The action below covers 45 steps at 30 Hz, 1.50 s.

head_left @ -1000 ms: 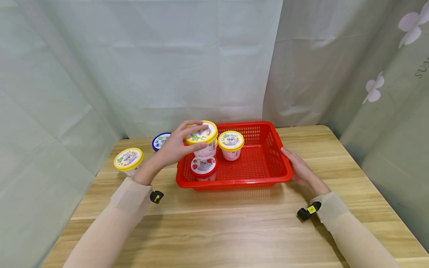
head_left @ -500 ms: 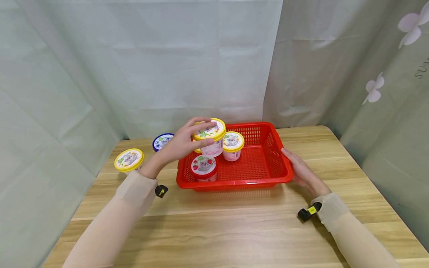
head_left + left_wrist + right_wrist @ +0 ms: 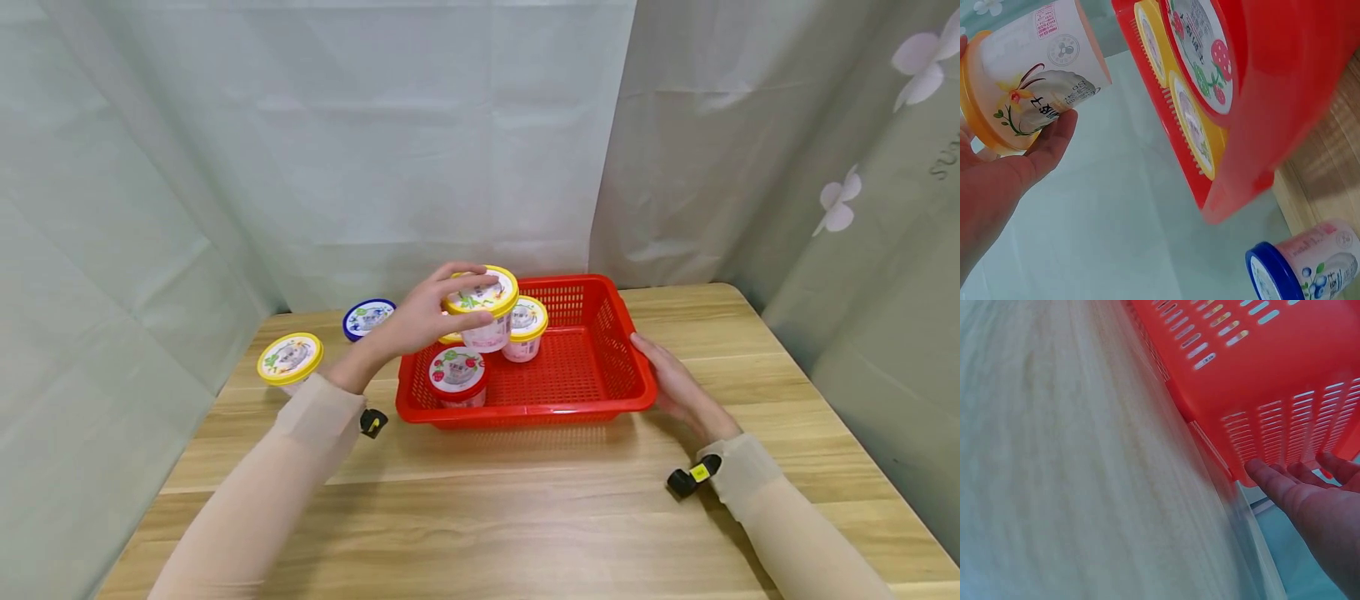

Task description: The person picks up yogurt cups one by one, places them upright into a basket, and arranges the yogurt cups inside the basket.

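Note:
My left hand [image 3: 420, 318] holds a yellow-lidded tub [image 3: 489, 332] upright above the left part of the red basket [image 3: 562, 362]. In the left wrist view the fingers and thumb lie around the lid end of this tub [image 3: 1035, 75], which has a vanilla flower print. Inside the basket are a red-lidded tub [image 3: 457, 377] at the front left and a yellow-lidded tub [image 3: 528, 337] behind. Another yellow lid [image 3: 452, 337] is mostly hidden by the held tub. My right hand [image 3: 675, 385] touches the basket's right side, its fingers extended against the slotted wall [image 3: 1285, 425] in the right wrist view.
Left of the basket, a blue-lidded tub [image 3: 367, 318] and a yellow-lidded tub [image 3: 290, 358] stand on the wooden table [image 3: 495, 517]. A pale curtain [image 3: 420, 150] hangs behind the table and along both sides.
My left hand has carried the yellow-lidded tub to the right over the basket, now partly covering the yellow-lidded tub behind it. My right hand stays at the basket's side.

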Tool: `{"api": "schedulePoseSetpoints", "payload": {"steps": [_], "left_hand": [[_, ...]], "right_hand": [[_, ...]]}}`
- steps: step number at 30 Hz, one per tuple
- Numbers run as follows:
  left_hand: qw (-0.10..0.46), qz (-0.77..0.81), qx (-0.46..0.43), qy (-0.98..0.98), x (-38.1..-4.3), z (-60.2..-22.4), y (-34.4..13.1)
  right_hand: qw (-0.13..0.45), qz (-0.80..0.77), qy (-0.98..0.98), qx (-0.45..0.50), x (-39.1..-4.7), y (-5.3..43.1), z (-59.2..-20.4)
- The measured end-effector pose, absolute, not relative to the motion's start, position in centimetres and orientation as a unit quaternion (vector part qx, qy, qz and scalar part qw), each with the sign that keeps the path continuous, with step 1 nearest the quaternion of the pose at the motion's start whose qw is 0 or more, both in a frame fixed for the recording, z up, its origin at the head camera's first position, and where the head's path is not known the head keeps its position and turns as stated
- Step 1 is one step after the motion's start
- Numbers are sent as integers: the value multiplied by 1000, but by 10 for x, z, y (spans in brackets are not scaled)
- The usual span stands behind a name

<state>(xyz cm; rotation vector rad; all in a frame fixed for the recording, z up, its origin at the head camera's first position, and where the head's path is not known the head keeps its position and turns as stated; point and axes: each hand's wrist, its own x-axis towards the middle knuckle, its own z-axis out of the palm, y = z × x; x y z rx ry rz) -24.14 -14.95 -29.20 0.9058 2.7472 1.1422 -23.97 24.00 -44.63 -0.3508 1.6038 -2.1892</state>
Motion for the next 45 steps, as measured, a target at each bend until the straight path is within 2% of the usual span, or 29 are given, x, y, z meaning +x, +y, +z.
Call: {"api": "schedulePoseSetpoints", "payload": {"steps": [16, 45], "left_hand": [[62, 396, 316, 860, -248, -299, -130], [149, 329, 356, 862, -256, -309, -102]], "right_hand": [[205, -781, 575, -130, -238, 240, -446], [207, -785, 570, -124, -237, 240, -446]]}}
